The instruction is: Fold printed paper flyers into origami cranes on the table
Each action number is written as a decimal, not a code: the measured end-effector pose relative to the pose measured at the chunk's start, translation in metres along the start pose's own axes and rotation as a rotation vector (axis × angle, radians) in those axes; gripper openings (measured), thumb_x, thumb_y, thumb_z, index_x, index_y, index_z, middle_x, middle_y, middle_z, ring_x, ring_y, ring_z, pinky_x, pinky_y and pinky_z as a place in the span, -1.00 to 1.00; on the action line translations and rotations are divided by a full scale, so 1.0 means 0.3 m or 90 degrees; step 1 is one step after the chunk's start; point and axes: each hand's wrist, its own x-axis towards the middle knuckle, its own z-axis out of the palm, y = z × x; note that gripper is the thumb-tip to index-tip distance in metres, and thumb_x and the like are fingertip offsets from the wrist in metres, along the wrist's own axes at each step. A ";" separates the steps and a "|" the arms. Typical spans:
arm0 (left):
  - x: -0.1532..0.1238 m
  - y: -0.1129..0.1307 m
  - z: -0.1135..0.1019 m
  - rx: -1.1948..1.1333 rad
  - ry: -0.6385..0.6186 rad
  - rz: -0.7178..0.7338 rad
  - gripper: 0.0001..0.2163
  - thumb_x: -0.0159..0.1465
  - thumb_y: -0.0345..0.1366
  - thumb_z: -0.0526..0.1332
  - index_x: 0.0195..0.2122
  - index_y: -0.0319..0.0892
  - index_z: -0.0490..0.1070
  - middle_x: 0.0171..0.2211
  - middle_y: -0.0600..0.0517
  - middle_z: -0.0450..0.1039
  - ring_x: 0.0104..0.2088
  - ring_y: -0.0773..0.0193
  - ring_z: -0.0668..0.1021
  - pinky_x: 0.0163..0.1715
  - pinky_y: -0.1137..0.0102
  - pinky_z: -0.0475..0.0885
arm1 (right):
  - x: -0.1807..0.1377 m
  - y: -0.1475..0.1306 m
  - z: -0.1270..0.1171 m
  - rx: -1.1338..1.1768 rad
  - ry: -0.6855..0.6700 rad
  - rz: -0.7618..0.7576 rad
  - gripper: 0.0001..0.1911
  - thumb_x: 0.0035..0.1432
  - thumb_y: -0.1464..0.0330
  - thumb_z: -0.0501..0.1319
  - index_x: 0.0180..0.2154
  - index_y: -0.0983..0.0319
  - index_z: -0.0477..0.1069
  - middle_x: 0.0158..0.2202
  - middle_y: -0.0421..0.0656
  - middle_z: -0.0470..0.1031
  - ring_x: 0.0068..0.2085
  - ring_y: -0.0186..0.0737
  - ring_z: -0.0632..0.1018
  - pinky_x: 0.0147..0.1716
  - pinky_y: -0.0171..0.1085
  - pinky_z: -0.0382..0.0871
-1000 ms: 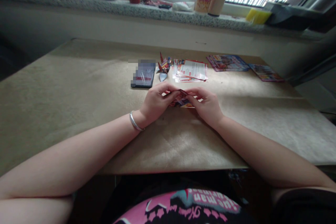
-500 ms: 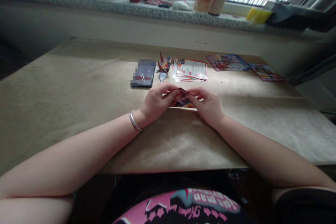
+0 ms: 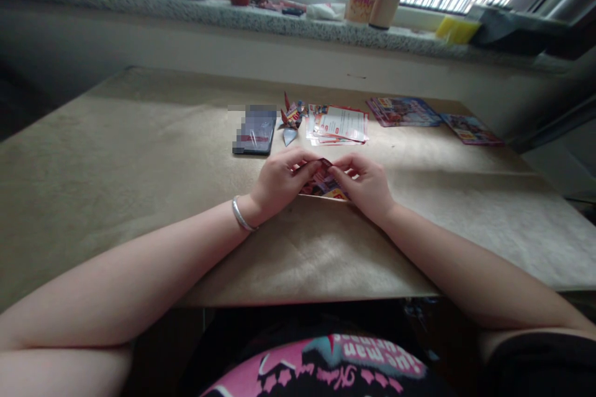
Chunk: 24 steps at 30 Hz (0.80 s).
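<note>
Between my two hands is a colourful printed sheet of paper (image 3: 325, 185), partly folded, with a light lower edge toward me. My left hand (image 3: 285, 175), below a silver bracelet (image 3: 242, 214), pinches its upper left part between thumb and fingers. On the other side my right hand (image 3: 365, 180) grips the upper right part, thumb on top. Both thumbs sit close together at the sheet's dark red top corner. Just beyond lie a folded paper crane (image 3: 292, 119) and a stack of printed papers (image 3: 343, 124). The fingertips under the sheet are hidden.
A phone (image 3: 255, 130), partly pixelated, lies left of the crane. Colourful leaflets (image 3: 405, 111) are stacked at the back right, beside another printed leaflet (image 3: 470, 128). Cups, bottles and a yellow item (image 3: 457, 30) stand along the stone windowsill (image 3: 279, 17) behind the table.
My thumbs have shifted slightly at the sheet's top corner, and its front edge sits a little nearer to me. Both hands keep hold of it.
</note>
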 end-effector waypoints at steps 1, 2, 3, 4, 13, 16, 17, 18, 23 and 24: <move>0.000 -0.002 0.000 0.006 0.000 -0.006 -0.82 0.33 -0.19 0.23 -0.26 -0.16 0.57 -0.32 0.01 0.60 -0.28 0.29 0.58 -0.22 0.43 0.49 | 0.001 0.003 0.001 -0.001 -0.002 0.002 -0.80 0.14 0.19 0.29 -0.36 0.19 0.53 -0.43 -0.21 0.60 -0.45 -0.34 0.53 -0.48 -0.35 0.39; -0.001 -0.005 0.001 0.012 0.001 -0.013 -0.81 0.32 -0.18 0.24 -0.26 -0.16 0.57 -0.33 0.01 0.60 -0.28 0.29 0.58 -0.23 0.43 0.49 | 0.002 0.005 0.002 -0.004 -0.006 0.006 -0.79 0.15 0.18 0.28 -0.36 0.19 0.52 -0.42 -0.20 0.60 -0.45 -0.33 0.53 -0.47 -0.34 0.39; -0.001 -0.009 0.002 0.017 0.003 -0.019 -0.81 0.32 -0.17 0.24 -0.26 -0.16 0.57 -0.33 0.02 0.60 -0.29 0.30 0.58 -0.24 0.43 0.48 | 0.004 0.008 0.003 -0.008 -0.014 0.011 -0.78 0.15 0.17 0.28 -0.35 0.19 0.52 -0.41 -0.20 0.60 -0.45 -0.33 0.53 -0.47 -0.34 0.39; 0.000 -0.013 0.003 0.020 0.005 -0.024 -0.80 0.32 -0.16 0.24 -0.27 -0.16 0.58 -0.34 0.02 0.60 -0.30 0.30 0.58 -0.25 0.44 0.48 | 0.007 0.009 0.003 -0.013 -0.024 0.015 -0.78 0.16 0.17 0.27 -0.34 0.20 0.52 -0.40 -0.19 0.60 -0.44 -0.33 0.53 -0.46 -0.33 0.40; 0.005 -0.050 -0.004 0.033 0.014 -0.060 -0.84 0.29 -0.21 0.27 -0.21 -0.16 0.58 -0.29 0.01 0.62 -0.30 0.29 0.61 -0.25 0.42 0.49 | 0.106 -0.021 0.027 -0.039 -0.069 -0.019 -0.86 0.15 0.25 0.26 -0.38 0.19 0.47 -0.44 -0.21 0.54 -0.40 -0.30 0.50 -0.37 -0.29 0.38; 0.007 -0.070 -0.006 -0.026 0.013 -0.122 -0.76 0.27 -0.20 0.29 -0.08 -0.16 0.50 -0.36 0.04 0.60 -0.40 0.31 0.61 -0.37 0.44 0.48 | 0.140 -0.028 0.039 -0.033 -0.091 -0.004 -0.87 0.13 0.27 0.26 -0.37 0.19 0.50 -0.42 -0.20 0.56 -0.39 -0.29 0.50 -0.38 -0.29 0.36; 0.009 -0.076 -0.007 -0.038 0.008 -0.137 -0.75 0.27 -0.19 0.29 -0.08 -0.16 0.47 -0.38 0.05 0.60 -0.42 0.31 0.61 -0.41 0.45 0.47 | 0.149 -0.029 0.042 -0.041 -0.102 0.000 -0.87 0.13 0.28 0.26 -0.38 0.20 0.51 -0.42 -0.20 0.56 -0.38 -0.28 0.50 -0.37 -0.29 0.35; 0.010 -0.081 -0.008 -0.036 -0.001 -0.148 -0.76 0.27 -0.18 0.29 -0.09 -0.16 0.45 -0.39 0.05 0.59 -0.44 0.31 0.61 -0.43 0.46 0.46 | 0.157 -0.029 0.045 -0.054 -0.116 0.003 -0.88 0.12 0.30 0.27 -0.40 0.20 0.51 -0.43 -0.19 0.56 -0.38 -0.28 0.50 -0.36 -0.28 0.34; 0.022 -0.085 -0.011 0.099 -0.101 -0.162 -0.70 0.24 -0.36 0.26 0.02 -0.08 0.40 -0.29 0.07 0.60 -0.40 0.31 0.59 -0.40 0.44 0.45 | 0.199 0.008 0.044 -0.127 -0.156 0.063 -0.89 0.08 0.36 0.27 -0.45 0.24 0.52 -0.47 -0.18 0.55 -0.43 -0.29 0.46 -0.37 -0.28 0.29; 0.024 -0.085 -0.010 0.124 -0.121 -0.145 -0.62 0.23 -0.41 0.25 0.08 -0.07 0.37 -0.24 0.06 0.60 -0.35 0.29 0.59 -0.34 0.42 0.47 | 0.210 0.026 0.041 -0.130 -0.154 0.084 -0.88 0.08 0.36 0.27 -0.46 0.25 0.52 -0.47 -0.18 0.55 -0.43 -0.29 0.47 -0.37 -0.28 0.29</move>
